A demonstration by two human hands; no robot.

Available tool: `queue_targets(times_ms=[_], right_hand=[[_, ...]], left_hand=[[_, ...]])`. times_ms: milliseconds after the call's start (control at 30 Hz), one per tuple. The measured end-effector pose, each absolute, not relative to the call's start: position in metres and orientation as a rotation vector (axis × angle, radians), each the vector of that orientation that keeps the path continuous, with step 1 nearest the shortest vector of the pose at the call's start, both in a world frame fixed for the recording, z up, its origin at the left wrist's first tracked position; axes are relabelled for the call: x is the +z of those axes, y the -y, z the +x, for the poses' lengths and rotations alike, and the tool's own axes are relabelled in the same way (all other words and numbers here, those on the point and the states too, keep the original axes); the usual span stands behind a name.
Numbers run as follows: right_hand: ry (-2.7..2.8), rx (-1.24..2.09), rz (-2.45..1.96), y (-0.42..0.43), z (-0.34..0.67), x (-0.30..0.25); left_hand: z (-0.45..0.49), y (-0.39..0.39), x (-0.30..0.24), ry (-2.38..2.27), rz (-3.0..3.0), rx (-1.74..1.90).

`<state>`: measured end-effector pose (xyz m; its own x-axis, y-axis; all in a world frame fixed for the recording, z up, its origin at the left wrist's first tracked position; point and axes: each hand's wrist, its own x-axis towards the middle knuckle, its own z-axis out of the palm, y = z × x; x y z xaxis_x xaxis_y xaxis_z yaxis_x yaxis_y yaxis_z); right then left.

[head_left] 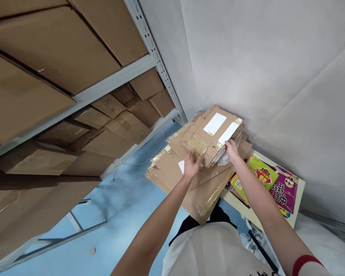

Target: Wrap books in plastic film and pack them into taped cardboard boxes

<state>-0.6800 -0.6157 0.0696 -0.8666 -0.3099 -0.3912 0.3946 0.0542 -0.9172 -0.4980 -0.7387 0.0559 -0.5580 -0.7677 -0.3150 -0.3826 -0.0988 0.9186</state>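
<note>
Pale wall (pixel 261 57) ahead and right, blue floor (pixel 143 214) below; head view only. Grey metal shelving (pixel 109 82) up the left side, loaded with cardboard boxes (pixel 54 53).

Top flattened carton (pixel 210 142): uppermost on a loose stack of flattened cartons (pixel 201 197), near the wall, between shelving and counter (pixel 300 188). Two white labels (pixel 214 123) on its upper face, shiny clear tape (pixel 197 145) left of them.

Left hand (pixel 192 165): at the near edge of the carton, fingers bent onto the board; cannot tell if clamped or just resting. Right hand (pixel 232 150): thumb and fingers together, apparently pinched on the carton's right edge beside a label. Crumpled white material (pixel 224 159) just under that edge; exact kind unclear.

Handling, as a judgement: steady the board with the left, lift the edge with the right, pull evenly. Watch for tape snagging on the sheets below. Avoid dragging the whole stack.

Edges: stack ragged, corners sticking out over floor on the left, near side close to the body. Support underneath mostly hidden. Wall tight behind. Purple magazine (pixel 284 191) and green magazine (pixel 261 170) by the right forearm, so limited sweep there. Best room: left, above the floor, short of the shelving.
</note>
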Motion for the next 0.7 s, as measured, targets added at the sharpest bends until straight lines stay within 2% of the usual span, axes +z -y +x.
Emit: queue_targets(times_ms=[133, 333, 567, 700], right_hand=[[-1.828, -1.958, 0.143, 0.593, -0.638, 0.080], [-1.809, -2.043, 0.152, 0.548, -0.548, 0.084], [-2.248, -2.120, 0.483, 0.458, -0.485, 0.085], [-2.472, -2.078, 0.336, 0.398, -0.453, 0.117]], left_hand=[[-0.492, 0.742, 0.062, 1.358, 1.307, -2.037], [-0.462, 0.748, 0.071, 1.010, 1.230, -2.360], [-0.408, 0.772, 0.088, 1.361, 0.815, -2.465], [-0.403, 0.761, 0.107, 1.714, 0.574, -2.600]])
